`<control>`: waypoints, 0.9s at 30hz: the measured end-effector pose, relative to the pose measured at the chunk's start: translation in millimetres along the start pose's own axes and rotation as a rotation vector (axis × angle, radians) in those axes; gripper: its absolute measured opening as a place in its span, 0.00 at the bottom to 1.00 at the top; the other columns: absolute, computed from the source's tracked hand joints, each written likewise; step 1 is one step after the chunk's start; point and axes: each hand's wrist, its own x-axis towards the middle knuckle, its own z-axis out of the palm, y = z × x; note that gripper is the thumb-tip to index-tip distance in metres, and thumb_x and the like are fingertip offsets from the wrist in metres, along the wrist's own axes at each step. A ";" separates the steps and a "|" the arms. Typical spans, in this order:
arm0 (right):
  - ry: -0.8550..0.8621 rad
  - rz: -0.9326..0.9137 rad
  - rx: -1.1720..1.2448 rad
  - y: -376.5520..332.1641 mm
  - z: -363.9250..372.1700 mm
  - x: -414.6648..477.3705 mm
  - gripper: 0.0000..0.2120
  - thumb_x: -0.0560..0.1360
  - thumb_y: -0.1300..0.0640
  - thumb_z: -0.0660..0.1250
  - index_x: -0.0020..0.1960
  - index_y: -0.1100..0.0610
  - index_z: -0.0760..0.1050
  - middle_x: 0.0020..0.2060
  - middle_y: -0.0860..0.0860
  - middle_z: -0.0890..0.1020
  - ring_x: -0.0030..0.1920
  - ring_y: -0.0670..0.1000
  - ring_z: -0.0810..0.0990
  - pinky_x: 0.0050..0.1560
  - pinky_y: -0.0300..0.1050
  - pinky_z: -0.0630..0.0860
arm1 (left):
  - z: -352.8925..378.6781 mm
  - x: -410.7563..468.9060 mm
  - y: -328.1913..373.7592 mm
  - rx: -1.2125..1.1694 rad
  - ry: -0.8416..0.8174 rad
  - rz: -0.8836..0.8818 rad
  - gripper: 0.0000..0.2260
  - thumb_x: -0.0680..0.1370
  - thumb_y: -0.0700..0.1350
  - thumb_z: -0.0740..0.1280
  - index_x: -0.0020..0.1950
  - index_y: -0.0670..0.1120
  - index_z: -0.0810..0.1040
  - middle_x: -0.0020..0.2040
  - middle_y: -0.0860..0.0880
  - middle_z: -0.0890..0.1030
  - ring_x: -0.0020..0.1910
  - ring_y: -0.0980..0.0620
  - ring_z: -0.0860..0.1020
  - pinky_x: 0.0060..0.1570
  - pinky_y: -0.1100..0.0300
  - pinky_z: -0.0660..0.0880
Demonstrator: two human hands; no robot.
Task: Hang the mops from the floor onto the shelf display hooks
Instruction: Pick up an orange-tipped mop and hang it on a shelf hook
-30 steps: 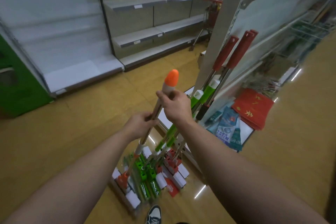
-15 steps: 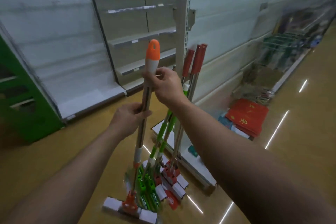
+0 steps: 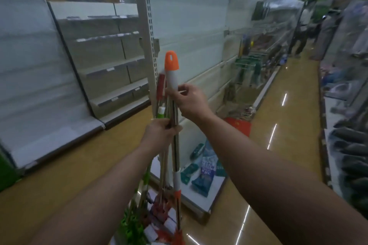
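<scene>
I hold an orange-tipped mop (image 3: 171,73) upright in front of the shelf's slotted end post (image 3: 148,32). My right hand (image 3: 189,101) grips its white handle just below the orange cap. My left hand (image 3: 161,132) is closed around the metal shaft lower down. Behind it, red-handled mops (image 3: 161,87) and green-handled mops (image 3: 160,112) lean against the post, their heads (image 3: 159,217) bunched on the floor. No display hook is clearly visible.
Bare white shelves (image 3: 111,69) stand at left. A low shelf base (image 3: 201,195) carries packaged goods and red items (image 3: 239,125). The aisle floor (image 3: 282,129) runs to the right, with people (image 3: 304,32) far down it and stocked shelving (image 3: 350,145) along the right edge.
Both hands have raised the orange-tipped mop higher and brought it closer to the end post. My view has tilted up, showing the aisle and upper shelving.
</scene>
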 end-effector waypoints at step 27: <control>0.412 0.172 -0.080 137.6 -243.2 146.9 0.09 0.81 0.50 0.71 0.50 0.56 0.82 0.37 0.49 0.82 0.37 0.48 0.79 0.39 0.48 0.75 | 274.5 209.6 138.2 -0.302 -0.309 0.211 0.11 0.79 0.54 0.69 0.39 0.52 0.79 0.32 0.55 0.78 0.32 0.60 0.75 0.32 0.64 0.67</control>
